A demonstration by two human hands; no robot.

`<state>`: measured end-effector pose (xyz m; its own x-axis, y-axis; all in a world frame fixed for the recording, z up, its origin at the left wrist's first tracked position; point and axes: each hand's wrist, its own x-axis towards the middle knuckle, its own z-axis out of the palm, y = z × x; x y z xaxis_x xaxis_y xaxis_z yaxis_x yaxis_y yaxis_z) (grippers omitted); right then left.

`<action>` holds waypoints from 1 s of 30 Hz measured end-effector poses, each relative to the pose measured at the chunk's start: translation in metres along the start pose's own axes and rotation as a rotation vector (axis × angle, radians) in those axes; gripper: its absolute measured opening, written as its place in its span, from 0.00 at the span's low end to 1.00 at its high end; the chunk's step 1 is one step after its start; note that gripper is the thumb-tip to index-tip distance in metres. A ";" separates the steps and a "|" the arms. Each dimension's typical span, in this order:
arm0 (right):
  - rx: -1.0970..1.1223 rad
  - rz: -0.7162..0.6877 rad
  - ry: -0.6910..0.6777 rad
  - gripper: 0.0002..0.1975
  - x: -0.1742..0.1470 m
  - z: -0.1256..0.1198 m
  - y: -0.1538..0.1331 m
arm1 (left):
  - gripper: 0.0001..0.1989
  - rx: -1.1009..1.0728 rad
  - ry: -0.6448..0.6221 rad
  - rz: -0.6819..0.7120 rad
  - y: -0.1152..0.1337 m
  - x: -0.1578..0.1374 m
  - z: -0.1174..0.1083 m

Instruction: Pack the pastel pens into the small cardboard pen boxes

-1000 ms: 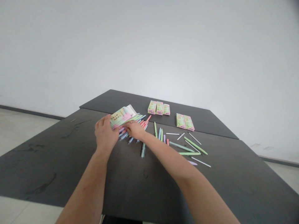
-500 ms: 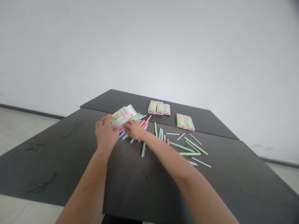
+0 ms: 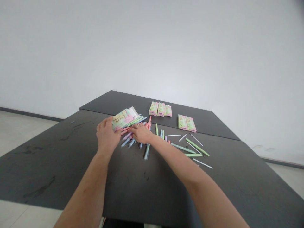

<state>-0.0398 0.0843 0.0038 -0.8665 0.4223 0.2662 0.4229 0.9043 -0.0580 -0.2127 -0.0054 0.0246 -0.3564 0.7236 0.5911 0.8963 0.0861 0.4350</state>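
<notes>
My left hand (image 3: 108, 134) is closed round the near left side of a pastel green and pink box (image 3: 122, 119) with a white flap raised at its far end. Green and blue pens (image 3: 136, 120) lie along the box's right edge. My right hand (image 3: 140, 133) is over a heap of pastel pens just right of the box, its fingers bent and pinching at a pink pen (image 3: 125, 130); the fingertips are partly hidden. More blue and purple pens (image 3: 127, 141) stick out below the fingers.
Three small pastel boxes (image 3: 161, 109) lie at the back, and two more (image 3: 186, 123) further right. Loose green pens (image 3: 197, 147) and thin white sticks (image 3: 202, 163) are scattered on the right of the dark table (image 3: 78, 158). A pale wall stands behind.
My right hand has shifted slightly right and towards me, uncovering pink pens by the box. Some pens in the heap have moved. My left hand keeps its hold on the box.
</notes>
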 end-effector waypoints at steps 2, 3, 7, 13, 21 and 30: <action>-0.010 0.003 0.009 0.14 -0.006 -0.001 0.002 | 0.29 0.003 -0.005 0.018 0.002 0.000 0.001; -0.012 -0.003 0.018 0.15 -0.009 -0.001 0.003 | 0.29 0.002 -0.008 0.029 0.003 -0.001 0.001; 0.020 -0.050 0.047 0.14 -0.021 -0.007 0.009 | 0.28 -0.005 -0.017 0.072 0.007 -0.002 0.001; 0.127 -0.090 0.053 0.14 -0.039 -0.021 0.014 | 0.29 -0.022 -0.045 0.106 0.013 -0.004 0.002; 0.141 -0.126 0.022 0.09 -0.054 -0.030 0.016 | 0.29 -0.018 -0.092 0.125 0.020 -0.006 0.005; -0.022 -0.182 -0.043 0.10 -0.059 -0.034 0.013 | 0.30 -0.017 -0.102 0.178 0.017 -0.007 0.015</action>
<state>0.0262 0.0686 0.0197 -0.9397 0.2543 0.2286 0.2632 0.9647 0.0086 -0.1913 0.0008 0.0173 -0.1631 0.7923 0.5879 0.9379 -0.0604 0.3416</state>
